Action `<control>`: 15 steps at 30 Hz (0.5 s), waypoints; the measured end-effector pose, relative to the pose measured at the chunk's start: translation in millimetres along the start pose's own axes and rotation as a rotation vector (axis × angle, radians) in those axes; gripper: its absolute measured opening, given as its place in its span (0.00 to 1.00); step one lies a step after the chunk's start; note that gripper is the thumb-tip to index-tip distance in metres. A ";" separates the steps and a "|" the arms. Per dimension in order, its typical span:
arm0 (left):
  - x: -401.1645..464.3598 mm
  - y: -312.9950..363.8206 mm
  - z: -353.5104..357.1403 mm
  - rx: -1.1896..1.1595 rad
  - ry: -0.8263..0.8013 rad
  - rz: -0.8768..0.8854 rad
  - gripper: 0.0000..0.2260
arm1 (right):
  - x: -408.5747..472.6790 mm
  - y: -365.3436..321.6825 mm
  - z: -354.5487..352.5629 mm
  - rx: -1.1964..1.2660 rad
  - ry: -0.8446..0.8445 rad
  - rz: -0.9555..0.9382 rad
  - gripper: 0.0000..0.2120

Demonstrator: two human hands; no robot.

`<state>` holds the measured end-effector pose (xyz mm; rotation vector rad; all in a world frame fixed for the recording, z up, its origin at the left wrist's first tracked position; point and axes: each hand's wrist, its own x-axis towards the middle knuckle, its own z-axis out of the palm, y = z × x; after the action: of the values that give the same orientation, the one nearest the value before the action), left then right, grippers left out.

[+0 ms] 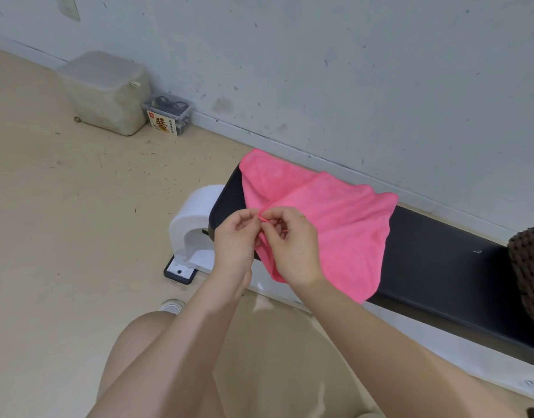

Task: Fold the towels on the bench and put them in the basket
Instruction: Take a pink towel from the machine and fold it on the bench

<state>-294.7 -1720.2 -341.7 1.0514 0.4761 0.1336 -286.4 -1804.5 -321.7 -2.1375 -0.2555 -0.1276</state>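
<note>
Scene: a person is looking down at their own two bare hands, working over a low black padded table [434,260] that is running along a scuffed pale wall [350,70].
Pink towel [329,224]: it is lying spread and partly doubled over on the left end of the table, with one corner sticking up toward the wall and its near edge hanging over the front of the table.
Left hand [234,239]: its fingers are curling around the towel's near left corner, the grip narrow and pinching the cloth.
Right hand [289,245]: it is sitting just beside the left hand, touching it, with the thumb and fingers pinching the same corner of the towel in a narrow grip.
Brown patterned fabric [527,276]: it is showing at the right edge, resting on the table well apart from the towel; I cannot tell what it is.
Table support [193,224]: a white curved leg is standing on the beige floor [63,236] under the table's left end.
Storage bin [106,92]: a cloudy lidded plastic bin is sitting on the floor against the wall, far left.
Small clear box [168,113]: it is standing just beside the bin, holding dark items.
Person: bare legs and one pale shoe [171,306] are showing at the bottom.
</note>
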 end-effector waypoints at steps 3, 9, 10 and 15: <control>-2.0 -1.1 1.6 -0.153 -0.073 -0.069 0.07 | 2.5 1.7 -3.4 0.054 0.062 0.036 0.07; -2.7 -1.6 7.1 -0.036 -0.080 -0.033 0.08 | 0.8 6.6 -10.7 0.018 0.090 -0.027 0.08; -3.0 -1.3 7.5 -0.035 -0.075 -0.043 0.09 | 0.8 8.3 -9.5 -0.016 0.054 -0.031 0.08; -4.9 2.6 7.7 -0.060 -0.077 -0.067 0.10 | 3.5 8.4 -10.3 -0.080 0.033 -0.043 0.07</control>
<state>-295.4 -1726.7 -334.8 0.9772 0.4348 0.0481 -280.9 -1817.1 -322.2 -2.2076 -0.2813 -0.2014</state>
